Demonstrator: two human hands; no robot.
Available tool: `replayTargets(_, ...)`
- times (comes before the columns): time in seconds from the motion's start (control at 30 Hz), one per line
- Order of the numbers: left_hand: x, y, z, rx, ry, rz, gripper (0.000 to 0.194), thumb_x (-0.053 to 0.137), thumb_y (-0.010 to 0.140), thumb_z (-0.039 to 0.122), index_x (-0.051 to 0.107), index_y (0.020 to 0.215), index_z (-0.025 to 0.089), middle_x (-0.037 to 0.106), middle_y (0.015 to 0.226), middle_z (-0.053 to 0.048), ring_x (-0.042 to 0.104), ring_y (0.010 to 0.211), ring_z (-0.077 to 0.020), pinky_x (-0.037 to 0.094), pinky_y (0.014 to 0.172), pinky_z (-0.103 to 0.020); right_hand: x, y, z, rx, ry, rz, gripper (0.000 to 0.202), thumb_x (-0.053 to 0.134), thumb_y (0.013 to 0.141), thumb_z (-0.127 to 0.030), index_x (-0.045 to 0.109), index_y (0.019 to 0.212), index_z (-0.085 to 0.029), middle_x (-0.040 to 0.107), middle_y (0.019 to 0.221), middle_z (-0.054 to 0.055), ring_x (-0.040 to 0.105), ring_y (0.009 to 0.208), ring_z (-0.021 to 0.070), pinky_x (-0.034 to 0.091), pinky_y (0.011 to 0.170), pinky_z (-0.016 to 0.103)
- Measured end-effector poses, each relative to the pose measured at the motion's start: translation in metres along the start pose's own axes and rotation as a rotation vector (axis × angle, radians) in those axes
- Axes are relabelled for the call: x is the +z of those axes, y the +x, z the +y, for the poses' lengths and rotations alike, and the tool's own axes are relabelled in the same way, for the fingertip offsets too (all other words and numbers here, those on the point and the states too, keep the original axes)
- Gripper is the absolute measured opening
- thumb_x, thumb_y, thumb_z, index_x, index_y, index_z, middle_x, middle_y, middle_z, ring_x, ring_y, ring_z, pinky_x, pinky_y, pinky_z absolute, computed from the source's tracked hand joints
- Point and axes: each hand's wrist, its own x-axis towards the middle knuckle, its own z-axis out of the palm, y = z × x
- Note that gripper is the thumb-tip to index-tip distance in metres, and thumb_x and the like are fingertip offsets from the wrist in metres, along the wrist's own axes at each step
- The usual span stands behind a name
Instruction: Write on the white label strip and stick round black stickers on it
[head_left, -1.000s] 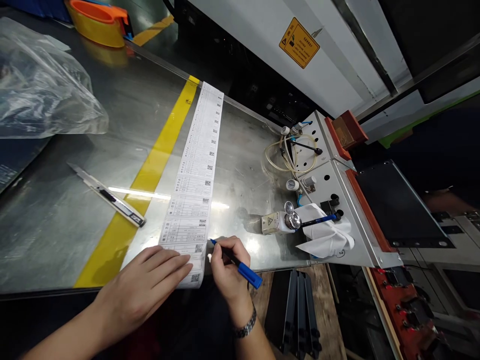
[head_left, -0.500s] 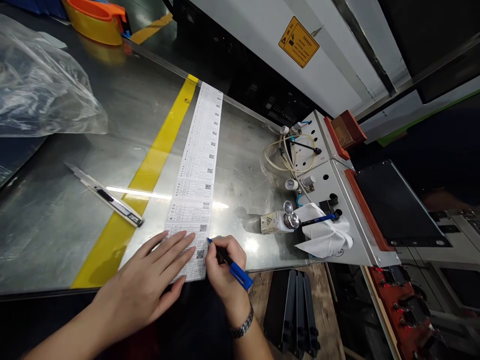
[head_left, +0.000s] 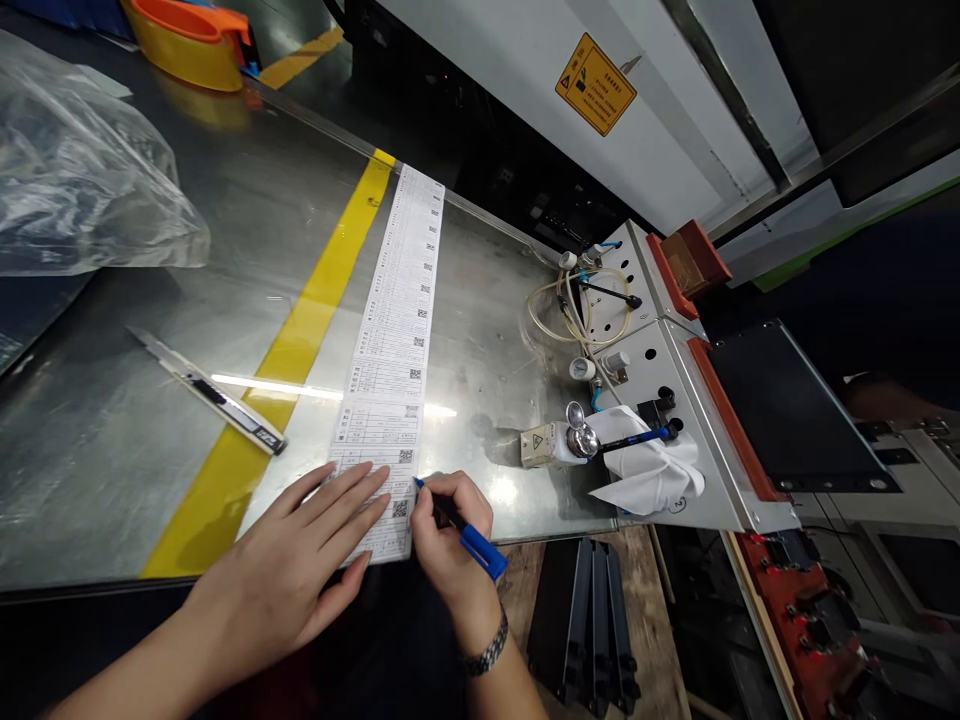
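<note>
A long strip of printed labels [head_left: 384, 345] with small square codes lies across the metal table, its near end at the front edge. My left hand [head_left: 307, 550] rests flat on the near part of that strip, fingers stretched out. In my right hand [head_left: 454, 530] is a marker pen [head_left: 480, 550] with a blue cap on its back end. The blue tip points at the strip's right edge, close to a printed code; whether it touches the paper I cannot tell. To the left, a utility knife [head_left: 210, 390] lies with its blade out, partly over a yellow floor-tape stripe [head_left: 300, 345].
A clear plastic bag [head_left: 90, 170] and an orange tape dispenser [head_left: 191, 40] sit at the left. On the right stand a small bottle [head_left: 544, 445], a white cloth [head_left: 645, 465] and a grey box [head_left: 645, 350] with gauges and tubing. Black metal parts [head_left: 585, 620] lie below the table's edge.
Both hands and the pen stay in almost the same place. The plastic bag's edge looks slightly shifted left; otherwise the view hardly differs.
</note>
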Motion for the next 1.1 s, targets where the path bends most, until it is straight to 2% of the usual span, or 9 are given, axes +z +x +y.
replayTargets(0.27,0.001,0.004,0.010,-0.155,-0.182,0.090,0.041,0.053,0.093,0.024,0.058,0.133,0.015,0.056,0.146,-0.011,0.048,0.135,-0.0298,0.033,0.114,-0.053,0.000,0.001,0.001,-0.003,0.001,0.019,0.006,0.059,0.085,-0.015,0.062,0.083,-0.020,0.063,0.075,0.000,0.061,0.068,0.0154,0.051,0.065,0.028)
replayTargets(0.33,0.002,0.001,0.008,-0.133,-0.165,0.083,0.039,0.053,0.093,0.024,0.059,0.131,0.016,0.056,0.145,-0.011,0.049,0.134,-0.0301,0.034,0.113,-0.053,-0.002,0.002,-0.001,0.013,0.026,0.021,0.006,0.059,0.084,-0.016,0.061,0.080,-0.020,0.062,0.073,0.000,0.061,0.067,0.0152,0.051,0.063,0.028)
replayTargets(0.5,0.005,-0.015,-0.004,0.037,-0.138,0.028,0.040,0.051,0.092,0.005,0.060,0.127,0.020,0.068,0.131,-0.003,0.060,0.118,-0.0227,0.041,0.100,-0.044,-0.005,0.003,-0.008,0.130,0.027,0.052,0.010,0.058,0.086,-0.022,0.062,0.078,-0.020,0.061,0.069,0.000,0.059,0.061,0.0144,0.049,0.054,0.025)
replayTargets(0.57,0.005,-0.016,-0.005,0.032,-0.142,0.029,0.042,0.050,0.092,0.004,0.058,0.130,0.021,0.071,0.126,-0.002,0.062,0.114,-0.0220,0.042,0.099,-0.043,-0.005,0.003,-0.009,0.148,0.014,0.054,0.009,0.059,0.087,-0.024,0.062,0.079,-0.019,0.062,0.070,0.000,0.060,0.062,0.0146,0.050,0.054,0.025)
replayTargets(0.7,0.002,-0.005,-0.002,-0.011,-0.031,0.012,0.051,0.055,0.089,0.014,0.051,0.139,0.013,0.055,0.146,-0.012,0.048,0.135,-0.0306,0.037,0.110,-0.051,-0.004,0.003,-0.008,0.139,0.001,0.057,0.009,0.058,0.088,-0.024,0.062,0.080,-0.019,0.062,0.072,0.001,0.061,0.064,0.0154,0.052,0.058,0.026)
replayTargets(0.77,0.000,0.000,0.001,-0.011,0.006,0.000,0.054,0.056,0.087,0.018,0.050,0.140,0.010,0.051,0.149,-0.014,0.043,0.139,-0.0338,0.034,0.112,-0.055,-0.004,0.003,-0.007,0.120,-0.001,0.051,0.009,0.058,0.088,-0.024,0.062,0.081,-0.019,0.062,0.072,0.001,0.061,0.065,0.0156,0.052,0.059,0.027)
replayTargets(1.1,0.001,0.001,-0.001,0.000,0.035,0.011,0.053,0.059,0.086,0.022,0.053,0.137,0.010,0.051,0.149,-0.014,0.045,0.137,-0.0334,0.036,0.110,-0.056,0.000,0.001,-0.001,0.028,-0.040,0.041,0.005,0.059,0.088,-0.020,0.063,0.086,-0.021,0.064,0.075,0.000,0.063,0.068,0.0150,0.052,0.064,0.027)
